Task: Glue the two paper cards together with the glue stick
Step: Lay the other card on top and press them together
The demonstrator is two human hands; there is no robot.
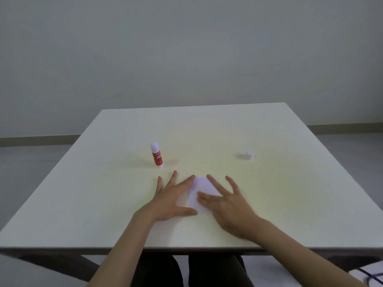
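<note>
A white paper card (202, 186) lies flat on the pale table (269, 193), near the front middle. Whether it is one card or two stacked I cannot tell. My left hand (173, 198) rests flat beside it, fingers spread, index finger and thumb touching its left edge. My right hand (226, 200) lies flat with spread fingers over the card's right and lower part. The red and white glue stick (156, 155) stands upright and uncapped behind my left hand. Its white cap (249, 155) lies apart at the right.
The table's front edge (186, 248) runs just below my forearms. A grey wall stands behind the table. A dark cable (371, 276) lies on the floor at the lower right.
</note>
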